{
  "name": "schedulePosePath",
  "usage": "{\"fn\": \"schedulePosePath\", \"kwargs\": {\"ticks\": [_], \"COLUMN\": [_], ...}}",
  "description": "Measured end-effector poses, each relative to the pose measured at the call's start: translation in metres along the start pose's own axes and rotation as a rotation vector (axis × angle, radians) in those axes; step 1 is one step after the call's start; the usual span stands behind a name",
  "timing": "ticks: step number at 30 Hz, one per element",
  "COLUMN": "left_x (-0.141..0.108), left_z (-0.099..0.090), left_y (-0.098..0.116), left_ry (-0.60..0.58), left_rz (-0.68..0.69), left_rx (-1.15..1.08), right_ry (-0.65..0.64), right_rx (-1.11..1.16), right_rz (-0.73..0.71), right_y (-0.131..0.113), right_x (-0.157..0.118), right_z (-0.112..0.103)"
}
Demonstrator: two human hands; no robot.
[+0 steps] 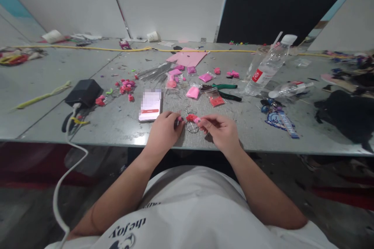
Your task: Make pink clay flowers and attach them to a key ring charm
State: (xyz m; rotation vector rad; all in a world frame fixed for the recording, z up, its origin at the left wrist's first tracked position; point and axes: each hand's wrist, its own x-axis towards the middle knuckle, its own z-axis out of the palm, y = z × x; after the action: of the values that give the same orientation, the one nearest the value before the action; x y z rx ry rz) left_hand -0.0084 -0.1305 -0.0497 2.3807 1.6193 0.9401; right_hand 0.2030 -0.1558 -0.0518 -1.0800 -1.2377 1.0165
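A round wire frame [192,126] lies on the grey table near its front edge, with red and pink clay pieces [191,118] along its upper side. To the left of the frame is my left hand [166,129], its fingers curled round a small dark and pink item too small to name. My right hand [218,129] pinches a pink piece [197,120] at the right end of the red ones. A phone [150,105] with a lit screen lies beyond my left hand. Past the frame are a pink clay bag [193,92] and a red clay bag [215,97].
Green-handled pliers [228,90] lie behind the red bag. A tall water bottle [267,66] stands at the right, near a fallen bottle [292,89] and dark cloth [344,113]. A black power adapter [83,92] with a white cable sits at the left. Thin wires [156,72] lie farther back.
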Motion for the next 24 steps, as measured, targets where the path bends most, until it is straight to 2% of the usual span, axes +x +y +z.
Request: {"fn": "schedulePosePath", "kwargs": {"ticks": [3, 9, 12, 18, 24], "left_x": [-0.0001, 0.0012, 0.0019, -0.0006, -0.0024], "left_z": [0.0020, 0.0046, 0.0031, -0.0001, 0.0006], "left_y": [-0.0020, -0.0054, -0.0050, -0.0023, -0.0058], "left_ry": [-0.003, -0.020, -0.044, -0.039, 0.016], "left_rz": [-0.018, 0.141, 0.164, 0.058, 0.030], "left_rx": [0.005, 0.014, 0.008, 0.035, -0.083], "right_ry": [0.001, 0.006, 0.007, 0.032, 0.058], "right_rx": [0.029, 0.006, 0.012, 0.040, -0.016], "right_rz": [-0.027, -0.011, 0.028, -0.055, -0.015], "right_y": [-0.0016, 0.0032, 0.0033, 0.0005, 0.0048], "right_x": [0.0009, 0.0042, 0.0031, 0.0018, 0.0048], "right_z": [0.0009, 0.0016, 0.0009, 0.0001, 0.0001]}}
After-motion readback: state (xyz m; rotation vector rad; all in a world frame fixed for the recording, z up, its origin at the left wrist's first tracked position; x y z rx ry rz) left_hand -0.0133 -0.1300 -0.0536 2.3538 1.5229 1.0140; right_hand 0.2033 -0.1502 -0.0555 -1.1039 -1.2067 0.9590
